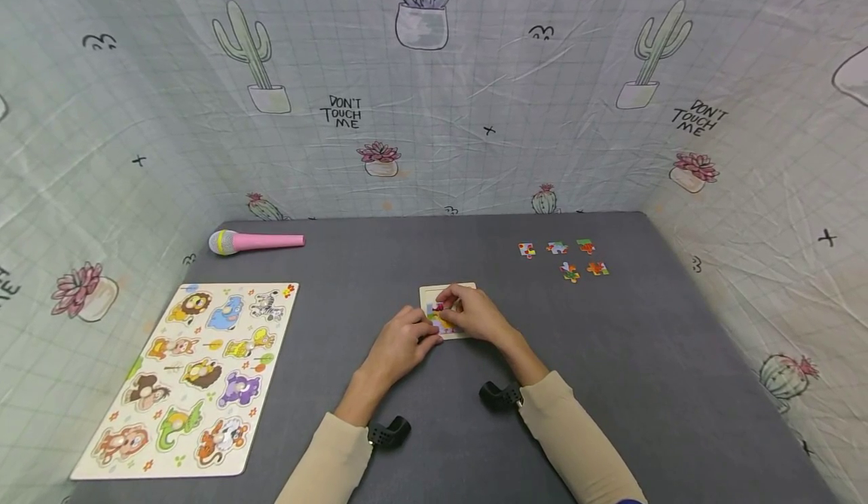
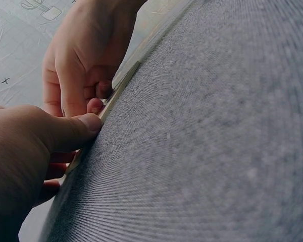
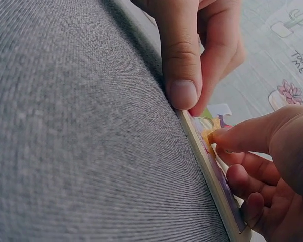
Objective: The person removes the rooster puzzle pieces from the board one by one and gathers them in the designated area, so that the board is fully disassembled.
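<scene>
While the left hand (image 1: 401,342) pinches a square, pale wooden tray (image 1: 426,291) at its corner, the right hand (image 1: 480,316) pinches a multicoloured jigsaw piece (image 1: 438,306) between thumb and forefinger.

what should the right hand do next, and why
Probably press the puzzle piece gently down into the puzzle tray: the right hand appears to pinch it just over the tray, and the left hand holds the near left corner, which should keep the tray steady.
</scene>
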Action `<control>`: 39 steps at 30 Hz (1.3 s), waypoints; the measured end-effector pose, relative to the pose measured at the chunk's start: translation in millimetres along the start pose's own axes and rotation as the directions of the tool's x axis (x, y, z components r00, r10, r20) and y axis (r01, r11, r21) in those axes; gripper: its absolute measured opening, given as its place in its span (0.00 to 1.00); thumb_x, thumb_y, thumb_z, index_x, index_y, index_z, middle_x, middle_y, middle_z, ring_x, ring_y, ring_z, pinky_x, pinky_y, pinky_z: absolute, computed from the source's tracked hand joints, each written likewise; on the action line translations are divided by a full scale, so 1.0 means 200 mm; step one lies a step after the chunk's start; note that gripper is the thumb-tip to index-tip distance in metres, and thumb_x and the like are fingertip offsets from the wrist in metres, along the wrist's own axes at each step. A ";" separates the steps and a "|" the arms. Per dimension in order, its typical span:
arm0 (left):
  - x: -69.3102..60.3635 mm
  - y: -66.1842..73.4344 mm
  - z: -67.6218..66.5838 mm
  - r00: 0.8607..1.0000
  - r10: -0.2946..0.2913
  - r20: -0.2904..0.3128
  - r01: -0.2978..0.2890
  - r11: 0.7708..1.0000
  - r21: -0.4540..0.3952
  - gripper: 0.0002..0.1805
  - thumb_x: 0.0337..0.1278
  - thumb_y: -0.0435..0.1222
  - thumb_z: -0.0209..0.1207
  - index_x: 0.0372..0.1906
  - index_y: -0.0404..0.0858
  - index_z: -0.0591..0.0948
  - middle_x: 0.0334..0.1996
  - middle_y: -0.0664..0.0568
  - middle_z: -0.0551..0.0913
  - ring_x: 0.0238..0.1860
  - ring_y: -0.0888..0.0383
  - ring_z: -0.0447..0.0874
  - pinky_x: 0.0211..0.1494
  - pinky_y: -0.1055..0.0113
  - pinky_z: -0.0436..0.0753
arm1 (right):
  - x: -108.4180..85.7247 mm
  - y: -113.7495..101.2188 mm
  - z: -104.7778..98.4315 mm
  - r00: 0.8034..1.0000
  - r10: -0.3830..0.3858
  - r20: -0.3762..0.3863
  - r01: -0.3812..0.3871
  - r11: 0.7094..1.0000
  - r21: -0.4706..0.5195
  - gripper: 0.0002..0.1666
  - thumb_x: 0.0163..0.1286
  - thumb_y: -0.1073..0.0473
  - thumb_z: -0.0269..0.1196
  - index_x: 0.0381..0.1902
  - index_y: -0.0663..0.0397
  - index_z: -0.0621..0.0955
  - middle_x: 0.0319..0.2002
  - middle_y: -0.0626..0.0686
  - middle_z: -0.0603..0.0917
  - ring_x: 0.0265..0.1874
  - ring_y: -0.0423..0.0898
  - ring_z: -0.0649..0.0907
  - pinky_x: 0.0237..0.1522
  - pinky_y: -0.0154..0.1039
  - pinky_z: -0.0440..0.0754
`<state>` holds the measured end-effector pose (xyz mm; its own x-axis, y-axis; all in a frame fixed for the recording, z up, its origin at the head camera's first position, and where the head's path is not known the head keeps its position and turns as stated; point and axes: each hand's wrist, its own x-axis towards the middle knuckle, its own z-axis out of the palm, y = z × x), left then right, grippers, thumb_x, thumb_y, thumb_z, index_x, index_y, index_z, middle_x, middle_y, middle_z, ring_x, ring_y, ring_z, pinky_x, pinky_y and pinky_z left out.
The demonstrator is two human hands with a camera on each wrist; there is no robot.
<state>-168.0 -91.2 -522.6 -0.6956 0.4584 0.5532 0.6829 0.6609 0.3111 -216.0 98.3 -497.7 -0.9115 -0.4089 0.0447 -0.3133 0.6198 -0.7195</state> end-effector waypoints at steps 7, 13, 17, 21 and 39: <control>0.00 0.00 0.00 1.000 0.015 -0.010 -0.015 1.000 0.012 0.05 0.48 0.38 0.75 0.27 0.41 0.90 0.27 0.57 0.82 0.32 0.60 0.75 0.36 0.67 0.77 | 0.00 0.00 0.00 1.000 0.001 0.002 -0.001 0.999 0.046 0.08 0.66 0.61 0.68 0.42 0.54 0.84 0.32 0.51 0.85 0.27 0.37 0.78 0.33 0.31 0.75; 0.00 0.00 0.00 1.000 0.021 -0.014 -0.021 1.000 0.016 0.06 0.48 0.38 0.75 0.27 0.41 0.89 0.27 0.57 0.82 0.32 0.60 0.75 0.36 0.67 0.76 | 0.00 0.01 -0.01 1.000 0.015 -0.003 -0.015 0.997 0.077 0.09 0.66 0.61 0.68 0.44 0.55 0.84 0.34 0.52 0.86 0.27 0.37 0.79 0.33 0.31 0.76; 0.00 0.00 0.00 1.000 0.014 -0.013 -0.014 1.000 0.008 0.06 0.48 0.38 0.76 0.27 0.41 0.89 0.28 0.57 0.82 0.33 0.60 0.76 0.37 0.66 0.77 | 0.00 0.02 -0.02 1.000 0.013 -0.005 -0.013 0.997 0.072 0.10 0.67 0.61 0.67 0.45 0.54 0.84 0.34 0.52 0.86 0.28 0.38 0.78 0.33 0.31 0.76; 0.00 0.01 0.00 1.000 0.002 -0.005 -0.002 1.000 0.010 0.05 0.48 0.37 0.75 0.27 0.41 0.90 0.29 0.57 0.83 0.33 0.60 0.77 0.37 0.66 0.78 | 0.00 0.02 -0.03 1.000 0.004 -0.018 -0.002 0.997 0.075 0.10 0.67 0.61 0.66 0.46 0.54 0.85 0.34 0.52 0.86 0.29 0.38 0.78 0.34 0.32 0.76; 0.00 0.01 0.00 1.000 -0.001 -0.011 0.001 1.000 0.009 0.06 0.48 0.39 0.75 0.29 0.42 0.90 0.30 0.57 0.84 0.34 0.59 0.77 0.39 0.67 0.78 | -0.01 0.10 -0.15 0.991 0.124 -0.056 -0.102 0.951 0.293 0.12 0.70 0.60 0.65 0.48 0.61 0.83 0.33 0.59 0.88 0.26 0.44 0.84 0.31 0.36 0.83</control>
<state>-166.4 -89.9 -521.7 -0.6939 0.4508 0.5615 0.6800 0.6668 0.3050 -228.4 130.5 -491.7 -0.9566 -0.2913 -0.0063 -0.1266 0.4351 -0.8914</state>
